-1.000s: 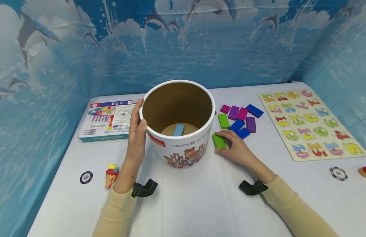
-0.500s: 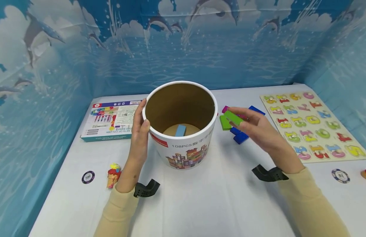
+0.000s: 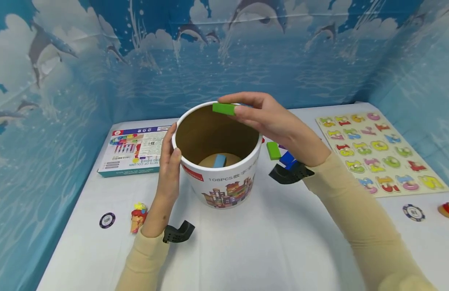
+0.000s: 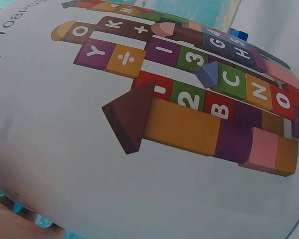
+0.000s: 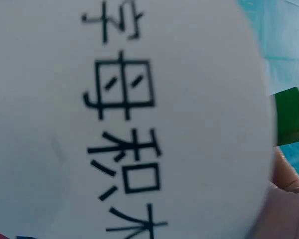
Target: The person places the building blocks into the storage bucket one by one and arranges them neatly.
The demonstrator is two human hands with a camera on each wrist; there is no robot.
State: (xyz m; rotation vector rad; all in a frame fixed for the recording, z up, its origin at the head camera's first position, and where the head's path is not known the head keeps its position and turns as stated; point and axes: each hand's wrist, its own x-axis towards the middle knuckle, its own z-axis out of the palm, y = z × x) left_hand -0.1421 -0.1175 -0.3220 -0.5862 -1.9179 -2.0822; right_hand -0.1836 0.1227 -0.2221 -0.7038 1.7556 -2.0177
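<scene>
A large white bucket (image 3: 195,190) printed with colourful letter blocks stands mid-table, its mouth upward. Along its left side lies my left hand (image 3: 169,163), fingers and thumb spread against the outer wall at the rim. My right hand (image 3: 262,113) is raised over the bucket's far right rim and pinches a green block (image 3: 223,108) between thumb and fingers, above the opening. The same green block (image 5: 288,117) shows past the bucket's edge in the right wrist view. Inside, a light blue block (image 3: 220,161) rests on the brown bottom. The bucket's printed wall (image 4: 89,164) fills most of the left wrist view.
Right of the bucket lie another green block (image 3: 273,150) and blue blocks (image 3: 287,158), partly hidden by my right arm. A number puzzle board (image 3: 382,155) is farther right. At left are a flat box (image 3: 133,150), an ice-cream toy (image 3: 138,218) and a poker chip (image 3: 107,220).
My right hand has lifted the green block off the table beside the bucket and carried it up and left, over the opening. The left hand has stayed against the bucket.
</scene>
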